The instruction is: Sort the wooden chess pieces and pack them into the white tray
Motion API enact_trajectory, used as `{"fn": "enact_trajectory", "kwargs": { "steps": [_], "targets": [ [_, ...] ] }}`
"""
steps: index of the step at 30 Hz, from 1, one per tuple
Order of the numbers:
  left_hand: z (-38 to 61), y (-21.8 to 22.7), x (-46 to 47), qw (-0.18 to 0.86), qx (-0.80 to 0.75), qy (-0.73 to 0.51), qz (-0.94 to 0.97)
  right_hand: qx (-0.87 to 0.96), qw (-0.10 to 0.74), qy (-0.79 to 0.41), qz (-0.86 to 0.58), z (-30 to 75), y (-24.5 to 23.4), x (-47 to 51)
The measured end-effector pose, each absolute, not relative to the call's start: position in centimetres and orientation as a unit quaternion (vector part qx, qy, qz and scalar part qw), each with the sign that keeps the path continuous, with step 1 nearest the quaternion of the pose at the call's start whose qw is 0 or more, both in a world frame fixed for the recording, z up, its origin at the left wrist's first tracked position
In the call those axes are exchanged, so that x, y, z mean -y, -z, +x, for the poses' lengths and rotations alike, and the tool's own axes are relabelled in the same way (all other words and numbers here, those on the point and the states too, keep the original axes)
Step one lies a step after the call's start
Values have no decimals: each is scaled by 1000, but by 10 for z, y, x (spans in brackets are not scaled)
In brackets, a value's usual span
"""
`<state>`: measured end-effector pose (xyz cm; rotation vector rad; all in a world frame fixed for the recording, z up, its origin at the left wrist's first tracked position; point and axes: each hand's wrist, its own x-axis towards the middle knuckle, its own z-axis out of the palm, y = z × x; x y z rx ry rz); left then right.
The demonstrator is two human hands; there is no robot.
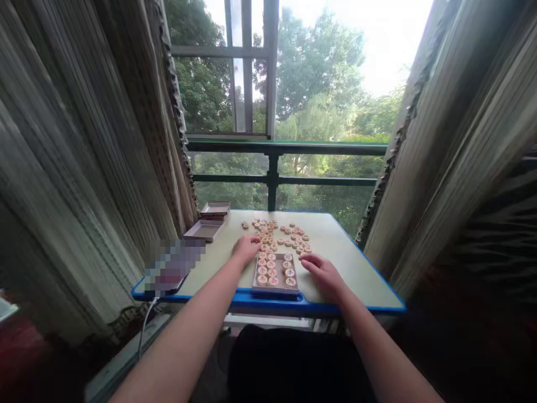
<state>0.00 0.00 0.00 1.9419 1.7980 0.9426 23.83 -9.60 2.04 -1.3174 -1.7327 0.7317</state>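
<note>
A shallow box point(280, 290) sits at the near edge of the table, holding round wooden Chinese chess pieces point(272, 273) in columns, red-marked on the left and dark-marked on the right. Part of its floor shows bare between them. My left hand point(247, 248) is just beyond the box's left side, fingers curled closed at the edge of the loose pieces point(268, 235); whatever is in its fingertips is hidden. Beside the box's far right corner, my right hand point(322, 271) rests low with fingers loosely stretched out, nearest to a loose piece and the dark-marked column. I see nothing held in it.
Loose pieces spread over the middle of the pale, blue-edged table point(352, 263). At the back left lie an open box lid point(205, 230) and stacked shallow boxes point(215, 209). A flat device point(174, 274) with a white cable point(146, 322) occupies the left corner. Curtains flank the table.
</note>
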Motion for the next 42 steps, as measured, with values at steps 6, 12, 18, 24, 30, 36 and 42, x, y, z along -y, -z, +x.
{"fn": "enact_trajectory", "kwargs": {
  "steps": [6, 12, 18, 24, 30, 36, 42],
  "targets": [
    [-2, -11, -13, 158, -637, -309, 689, 688, 397, -253, -552, 234, -21, 101],
    [-18, -24, -39, 166, -645, -307, 680, 697, 396, -258, -539, 234, -25, 101],
    [-22, -15, -41, 97, -668, -352, 648, 683, 375, -265, -568, 233, -27, 95],
    [-15, -15, -35, 112, -639, -230, 725, 711, 266, -251, -601, 226, -49, 54],
    [-17, -14, -37, 101, -642, -238, 721, 807, 329, -78, -484, 212, -47, -13],
    [-19, -12, -44, 102, -638, -264, 716, 852, 322, -33, -410, 219, -10, -34],
    [-18, -13, -46, 92, -646, -245, 717, 899, 261, -47, -348, 217, -14, -26]
  ]
}}
